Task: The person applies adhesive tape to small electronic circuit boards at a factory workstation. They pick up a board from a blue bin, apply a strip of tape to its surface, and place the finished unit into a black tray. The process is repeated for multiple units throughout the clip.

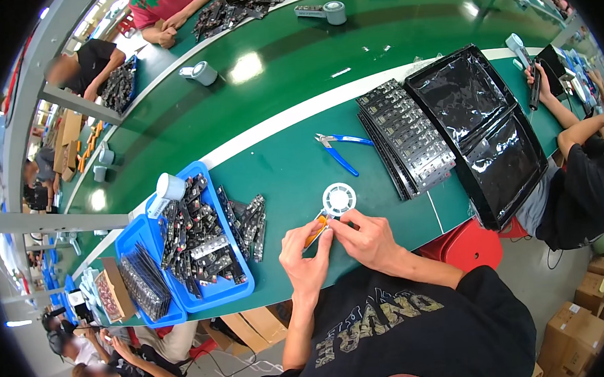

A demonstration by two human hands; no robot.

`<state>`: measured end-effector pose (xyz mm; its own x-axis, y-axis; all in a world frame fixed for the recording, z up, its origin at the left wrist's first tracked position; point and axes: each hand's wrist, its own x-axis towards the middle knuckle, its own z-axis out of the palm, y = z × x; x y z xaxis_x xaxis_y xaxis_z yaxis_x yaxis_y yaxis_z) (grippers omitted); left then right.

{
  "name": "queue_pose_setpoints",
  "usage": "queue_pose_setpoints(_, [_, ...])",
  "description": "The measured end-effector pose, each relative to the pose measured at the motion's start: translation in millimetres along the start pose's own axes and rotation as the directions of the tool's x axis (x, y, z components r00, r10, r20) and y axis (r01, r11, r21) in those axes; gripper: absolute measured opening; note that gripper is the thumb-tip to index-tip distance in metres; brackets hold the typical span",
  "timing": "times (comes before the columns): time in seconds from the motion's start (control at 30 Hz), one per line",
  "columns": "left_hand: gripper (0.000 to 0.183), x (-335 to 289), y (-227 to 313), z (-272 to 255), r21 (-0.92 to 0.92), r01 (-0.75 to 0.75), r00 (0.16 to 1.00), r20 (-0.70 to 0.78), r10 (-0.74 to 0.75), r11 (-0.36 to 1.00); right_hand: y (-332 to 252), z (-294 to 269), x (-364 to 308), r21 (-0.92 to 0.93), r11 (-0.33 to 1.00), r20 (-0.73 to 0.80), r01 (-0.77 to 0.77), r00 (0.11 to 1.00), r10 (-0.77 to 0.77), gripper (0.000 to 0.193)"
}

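I see the left hand (305, 256) and right hand (369, 239) pinching an orange piece (314, 235) together, a white wheel (339, 198) just beyond, blue-handled cutters (342, 160) farther out.

Slender orange piece (316, 233), held aslant, round white spoked disc (339, 199), just beyond it.

Seen from above, a person's bare left forearm (299, 329) rises nearly upright and the bare right forearm (426, 269) slants in from the lower right, the left hand (303, 259) and right hand (370, 241) close together near the centre, their bent fingers (351, 219) almost meeting at the tips.
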<state>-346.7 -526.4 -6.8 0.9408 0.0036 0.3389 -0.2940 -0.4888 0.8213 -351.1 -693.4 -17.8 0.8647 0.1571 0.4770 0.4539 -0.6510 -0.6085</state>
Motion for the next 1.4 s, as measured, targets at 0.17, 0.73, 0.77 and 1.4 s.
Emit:
queue_pose_setpoints(0.17, [0.015,0,6,-2,0.066,0.153,0.988,-0.034,-0.151,0.986,3,2,0,-0.029,1.0,0.0,-0.003,1.0,0.003,0.021])
queue_pose_setpoints(0.73, [0.02,8,18,-13,-0.135,0.547,0.829,0.221,-0.514,0.826,-4,5,10,-0.056,0.998,0.006,-0.029,1.0,0.029,0.017])
queue_pose_setpoints(0.77, [0.022,7,16,-13,-0.153,0.55,0.827,0.24,-0.509,0.821,-4,5,8,-0.067,0.997,0.016,-0.025,1.0,0.026,0.018])
queue_pose_setpoints(1.4, [0.031,-6,11,-7,-0.297,0.48,0.877,0.141,-0.459,0.826,1,0,4,0.062,0.995,0.057,-0.08,0.995,0.076,0.029])
